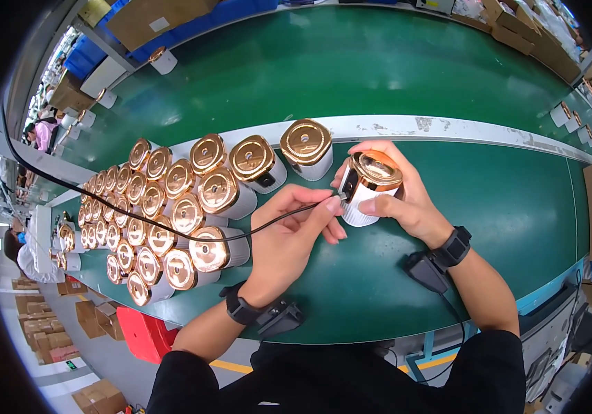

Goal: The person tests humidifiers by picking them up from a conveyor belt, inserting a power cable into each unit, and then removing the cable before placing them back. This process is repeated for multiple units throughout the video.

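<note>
My right hand [403, 200] is wrapped round a white ribbed, cup-shaped unit [363, 212] with a shiny rose-gold top, tilted a little above the green table. A black panel shows on the unit's left side. Between thumb and fingers, my left hand [296, 231] pinches the plug end of a black cable [268, 224], which meets that black panel. Whether the plug is fully seated I cannot tell. Just beyond my hands a similar unit [306, 148] stands upright, and another [254, 162] with a black side panel is left of it.
Many like units [189, 214] crowd the table's left side. A pale raised rail [441, 127] separates the table [489, 193] from a green conveyor belt [351, 62]. The cable loops in from the upper left across the units. A red stool [145, 334] stands below the near edge.
</note>
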